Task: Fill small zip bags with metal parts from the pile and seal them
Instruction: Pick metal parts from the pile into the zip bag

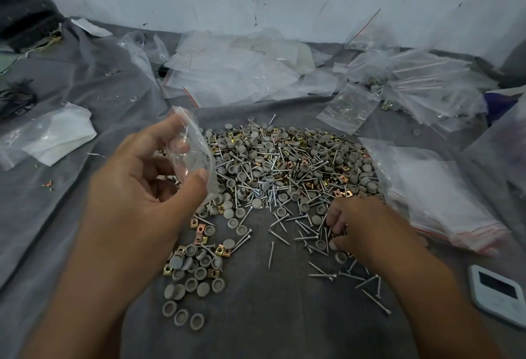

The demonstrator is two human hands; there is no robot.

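Note:
A big pile of metal parts [287, 159] lies on the grey cloth: silver screws, grey round caps and gold square clips. My left hand [142, 176] is raised over the pile's left edge and pinches a small clear zip bag [191, 150] between thumb and fingers; the bag hangs open-ended and crumpled. My right hand [361, 224] is down on the pile's near right edge, fingers curled round several screws. A smaller heap of grey caps and clips [193, 270] sits near the front, left of centre.
Loose empty zip bags [236, 71] are heaped at the back against the white wall. A stack of bags [432, 196] lies right of the pile, filled bags [427, 85] at the far right. A white device [498, 293] sits at the right front edge.

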